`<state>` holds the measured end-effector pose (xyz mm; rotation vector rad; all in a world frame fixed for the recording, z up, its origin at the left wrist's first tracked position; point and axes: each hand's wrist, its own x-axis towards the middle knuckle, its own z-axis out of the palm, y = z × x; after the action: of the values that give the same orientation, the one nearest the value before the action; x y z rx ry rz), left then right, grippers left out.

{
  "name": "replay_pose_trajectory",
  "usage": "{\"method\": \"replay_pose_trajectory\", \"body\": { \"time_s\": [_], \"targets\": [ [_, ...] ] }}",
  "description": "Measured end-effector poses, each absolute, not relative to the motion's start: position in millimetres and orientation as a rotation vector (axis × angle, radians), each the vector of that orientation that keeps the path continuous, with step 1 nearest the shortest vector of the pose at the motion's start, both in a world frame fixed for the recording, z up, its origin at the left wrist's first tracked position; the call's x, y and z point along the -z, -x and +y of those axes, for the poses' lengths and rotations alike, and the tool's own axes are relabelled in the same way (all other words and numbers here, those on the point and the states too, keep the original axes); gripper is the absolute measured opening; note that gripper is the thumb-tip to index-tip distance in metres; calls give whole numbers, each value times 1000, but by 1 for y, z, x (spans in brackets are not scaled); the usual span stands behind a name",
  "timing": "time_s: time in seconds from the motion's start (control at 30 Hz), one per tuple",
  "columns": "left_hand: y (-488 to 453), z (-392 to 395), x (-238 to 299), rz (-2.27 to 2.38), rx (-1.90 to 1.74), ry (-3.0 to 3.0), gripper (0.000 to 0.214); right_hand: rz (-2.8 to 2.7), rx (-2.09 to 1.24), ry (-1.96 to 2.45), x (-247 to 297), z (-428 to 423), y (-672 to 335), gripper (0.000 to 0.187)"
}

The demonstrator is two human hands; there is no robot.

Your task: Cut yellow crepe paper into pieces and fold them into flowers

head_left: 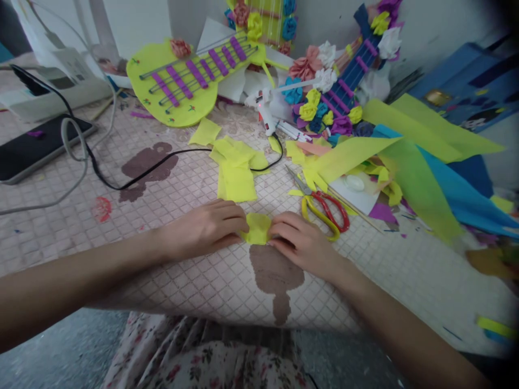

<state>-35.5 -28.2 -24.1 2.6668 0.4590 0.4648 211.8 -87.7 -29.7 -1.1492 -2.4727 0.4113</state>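
Observation:
My left hand (206, 227) and my right hand (300, 243) meet near the front edge of the table, both with fingers curled onto a small yellow paper piece (257, 228) pinched between them. Just beyond lies a pile of yellow paper squares (235, 165). Scissors with red and yellow handles (322, 208) lie right of my right hand, close to it.
A quilted pink tablecloth (182, 183) covers the table. A yellow paper guitar (190, 81), a blue guitar with paper flowers (336, 81), a white glue gun (267, 116) with a black cord, green and blue paper sheets (421, 162) and a phone (32, 146) lie around.

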Motion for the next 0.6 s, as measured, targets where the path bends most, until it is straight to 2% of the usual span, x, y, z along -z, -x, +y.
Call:
{"method": "replay_pose_trajectory", "body": {
  "time_s": [0.6],
  "targets": [
    [31, -31, 15, 353, -334, -2954, 27, -2525, -403, 1133, 29, -86, -216, 14]
  ]
}}
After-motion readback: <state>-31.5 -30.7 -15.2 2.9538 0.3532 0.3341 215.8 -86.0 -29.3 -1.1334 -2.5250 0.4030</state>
